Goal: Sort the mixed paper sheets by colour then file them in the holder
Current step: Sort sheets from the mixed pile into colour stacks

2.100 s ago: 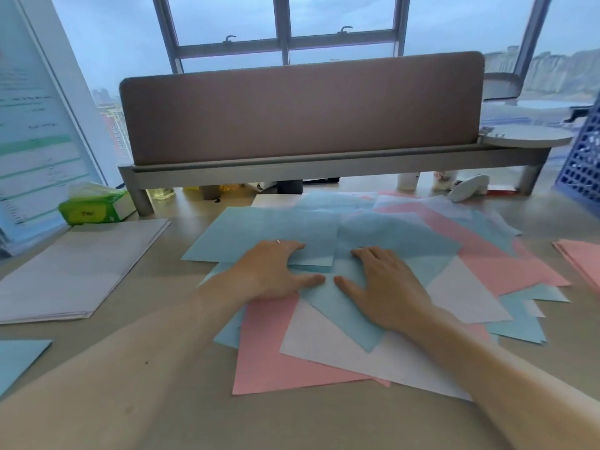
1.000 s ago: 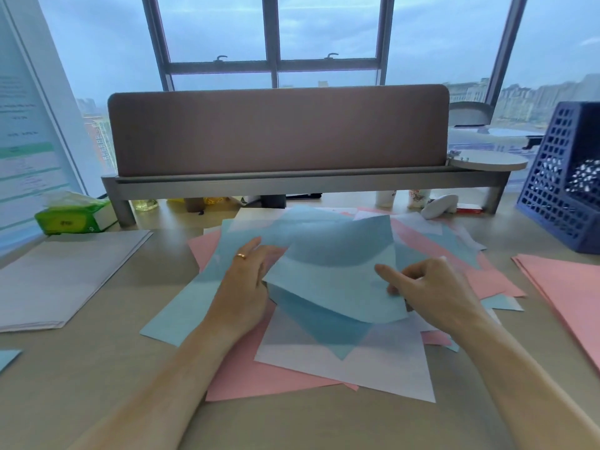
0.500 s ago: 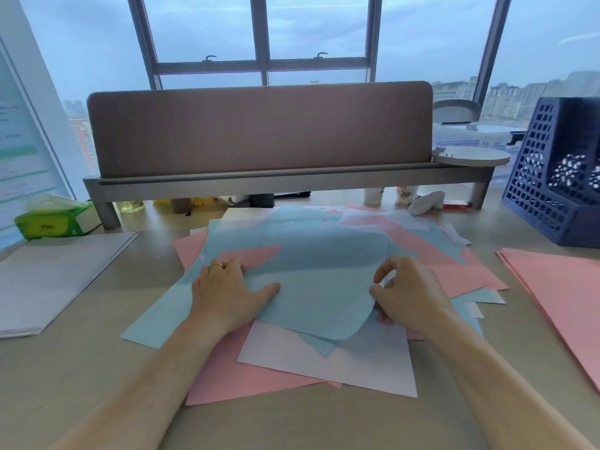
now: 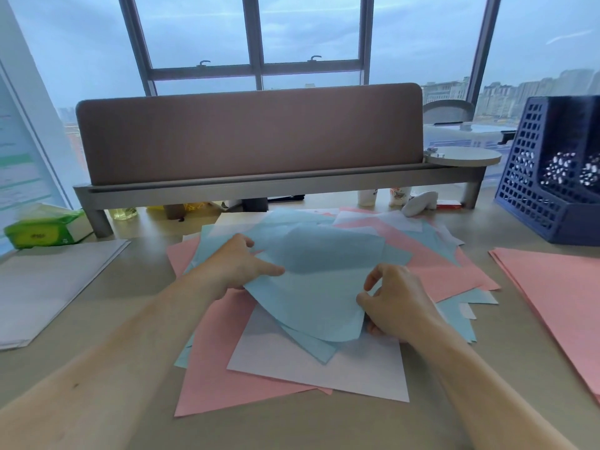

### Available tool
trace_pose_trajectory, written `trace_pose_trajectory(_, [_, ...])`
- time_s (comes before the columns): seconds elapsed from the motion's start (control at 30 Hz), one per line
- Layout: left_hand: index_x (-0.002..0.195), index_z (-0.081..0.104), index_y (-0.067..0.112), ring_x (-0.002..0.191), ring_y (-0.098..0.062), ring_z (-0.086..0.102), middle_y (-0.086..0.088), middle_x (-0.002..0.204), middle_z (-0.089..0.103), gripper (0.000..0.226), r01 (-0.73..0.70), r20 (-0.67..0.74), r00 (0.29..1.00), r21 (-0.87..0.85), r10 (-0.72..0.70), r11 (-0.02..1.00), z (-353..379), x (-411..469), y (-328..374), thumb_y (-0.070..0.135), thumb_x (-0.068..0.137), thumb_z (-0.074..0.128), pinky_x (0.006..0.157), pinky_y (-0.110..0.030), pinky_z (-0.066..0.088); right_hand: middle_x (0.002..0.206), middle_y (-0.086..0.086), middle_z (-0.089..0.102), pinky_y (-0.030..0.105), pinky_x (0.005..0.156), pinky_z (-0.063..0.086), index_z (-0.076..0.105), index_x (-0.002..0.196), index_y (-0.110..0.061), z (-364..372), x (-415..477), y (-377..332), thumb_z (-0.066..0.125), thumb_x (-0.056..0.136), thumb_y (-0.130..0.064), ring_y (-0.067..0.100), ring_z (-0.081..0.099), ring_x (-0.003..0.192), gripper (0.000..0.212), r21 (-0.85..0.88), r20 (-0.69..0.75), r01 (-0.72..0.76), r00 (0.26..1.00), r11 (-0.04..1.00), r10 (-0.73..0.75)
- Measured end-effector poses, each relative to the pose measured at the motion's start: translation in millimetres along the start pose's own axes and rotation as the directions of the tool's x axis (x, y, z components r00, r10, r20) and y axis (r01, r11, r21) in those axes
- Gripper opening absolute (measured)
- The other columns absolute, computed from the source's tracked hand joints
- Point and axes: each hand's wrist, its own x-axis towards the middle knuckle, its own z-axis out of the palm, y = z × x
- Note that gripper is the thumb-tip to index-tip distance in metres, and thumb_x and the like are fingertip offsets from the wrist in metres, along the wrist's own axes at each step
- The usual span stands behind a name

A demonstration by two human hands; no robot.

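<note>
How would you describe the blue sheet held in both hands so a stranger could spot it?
Find the long brown divider panel across the desk; the mixed pile of pink, white and blue paper lies before it. The blue sheet is the topmost one, held between the left hand and right hand. Unlike its flat neighbours, it bows upward.

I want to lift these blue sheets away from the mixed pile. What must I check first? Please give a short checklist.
1. Grip of the left hand on the blue sheets: ok, thumb on top.
2. Grip of the right hand: ok, it pinches their near right edge.
3. Only blue in the bundle: cannot tell, lower layers hidden.
4. Edges aligned: not ok, corners fan out.
5. Place for blue: cannot tell; only the pink stack and the white stack show.
6. The holder stands upright at the far right: ok.
</note>
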Motion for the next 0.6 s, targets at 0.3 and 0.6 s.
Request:
trace_pose_trajectory(0.3, [0.096, 0.068, 0.01, 0.079, -0.019, 0.068, -0.009, 0.098, 0.073, 0.01, -0.014, -0.124, 0.992, -0.142, -0.004, 0.99, -22.3, -19.1, -34.5, 0.019, 0.099, 0.065, 0.053, -0.026, 0.054, 0.062, 0.01, 0.072, 0.036, 0.054, 0.061, 0.06, 0.094, -0.011, -3.0, -2.7, -7.1, 0.066, 0.086, -0.012, 0.024, 0.069, 0.05, 0.01, 0.11, 0.111, -0.052, 0.993, 0.993, 0.039])
trace_pose_trajectory(0.6, [0.099, 0.066, 0.002, 0.061, -0.025, 0.069, -0.015, 0.077, 0.072, 0.02, 0.093, 0.01, 0.995, -0.48, -0.101, 0.872, -9.3, -49.9, -51.4, 0.019, 0.103, 0.057, 0.05, -0.035, 0.061, 0.083, -0.009, 0.073, 0.019, 0.066, 0.058, 0.07, 0.095, -0.022, -1.0, -4.4, -15.2, 0.065, 0.092, -0.044, 0.009, 0.071, 0.072, 0.023, 0.242, 0.108, -0.034, 0.994, 0.97, 0.008])
